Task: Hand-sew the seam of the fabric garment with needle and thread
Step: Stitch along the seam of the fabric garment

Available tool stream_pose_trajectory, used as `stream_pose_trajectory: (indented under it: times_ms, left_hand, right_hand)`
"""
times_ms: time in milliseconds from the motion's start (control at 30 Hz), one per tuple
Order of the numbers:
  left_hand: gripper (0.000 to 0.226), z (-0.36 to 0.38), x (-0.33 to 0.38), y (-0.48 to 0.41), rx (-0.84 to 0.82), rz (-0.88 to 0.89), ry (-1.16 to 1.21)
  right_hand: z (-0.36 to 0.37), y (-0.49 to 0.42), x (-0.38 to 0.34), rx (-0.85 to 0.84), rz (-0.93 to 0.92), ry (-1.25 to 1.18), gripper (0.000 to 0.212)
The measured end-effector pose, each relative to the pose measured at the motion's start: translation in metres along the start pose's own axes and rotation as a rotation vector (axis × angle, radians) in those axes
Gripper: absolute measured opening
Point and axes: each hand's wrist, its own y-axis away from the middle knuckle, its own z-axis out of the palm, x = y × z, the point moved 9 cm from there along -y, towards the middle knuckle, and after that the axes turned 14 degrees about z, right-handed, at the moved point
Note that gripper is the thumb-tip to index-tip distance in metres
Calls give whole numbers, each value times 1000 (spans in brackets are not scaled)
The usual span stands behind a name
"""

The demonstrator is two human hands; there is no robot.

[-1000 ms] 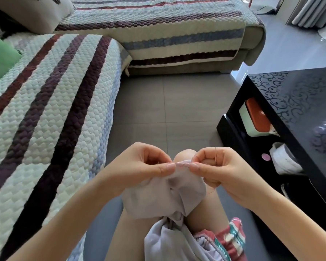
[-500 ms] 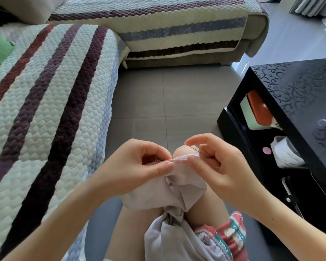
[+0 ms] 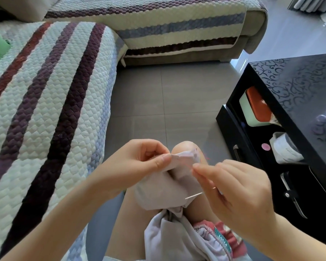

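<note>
Nearest the camera, the slack lower part of the pale lilac garment (image 3: pixel 169 240) is being left bunched in the lap, beside patterned shorts (image 3: pixel 222 240). Just above, the needle (image 3: pixel 195 195) is being held among the curled fingers of the right hand (image 3: pixel 239 194), with its point sticking out down-left over the fabric; which fingers are gripping it cannot be told. The fingertips (image 3: pixel 196 167) of that hand are being kept just beside the raised cloth.

Further out, the seam edge (image 3: pixel 184 155) is being pinched between thumb and forefinger of the left hand (image 3: pixel 139 164) and held up over the knee (image 3: pixel 186 146). A bit of reddish thread (image 3: pixel 205 157) is being shown at the right end of that edge.

Judged: the seam is being worked mid-way, a stitch is being pulled through or reset. Thread is already in the cloth, so sewing is under way. Stitches are too small to count, so the sewn and unsewn lengths cannot be told. More stitches, a knot and a trim are probably being left to do.

Beyond, grey floor (image 3: pixel 167 91), a striped sofa cover (image 3: pixel 45 110) and a black table (image 3: pixel 299 87) are being left untouched.
</note>
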Motion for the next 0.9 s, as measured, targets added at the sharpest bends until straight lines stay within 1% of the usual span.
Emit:
stream_pose_trajectory:
  times_ms: [67, 167, 233, 300, 333, 367, 433, 533, 733, 900]
  left_hand:
    - [15, 4, -4, -1, 8, -29, 39]
    - [17, 4, -6, -1, 24, -41, 44]
    - [20, 3, -6, 0, 39, -36, 46]
    - [20, 0, -5, 1, 59, -28, 37]
    - [20, -1, -5, 2, 71, -25, 29]
    - [20, -3, -5, 3, 85, -22, 18]
    - [19, -6, -5, 4, 113, -16, 5]
    - [20, -9, -3, 5, 150, 0, 9]
    - [22, -11, 2, 5, 184, 30, -39]
    - [22, -11, 5, 5, 193, 52, -71]
  right_hand:
    - [7, 7, 1, -85, 12, -18, 8]
    - [29, 12, 1, -364, 48, -74, 14]
    - [30, 6, 7, -457, 164, -207, 25]
    - [23, -4, 15, -469, 307, -365, 37]
    - [20, -7, 19, -460, 355, -413, 35]
    - [19, -9, 21, -451, 380, -428, 29]
    - [20, -11, 24, -414, 390, -373, 19]
    - [27, -9, 25, -385, 355, -245, 12]
    - [33, -10, 26, -372, 386, -298, 10]
    - [34, -13, 27, -368, 385, -282, 10]
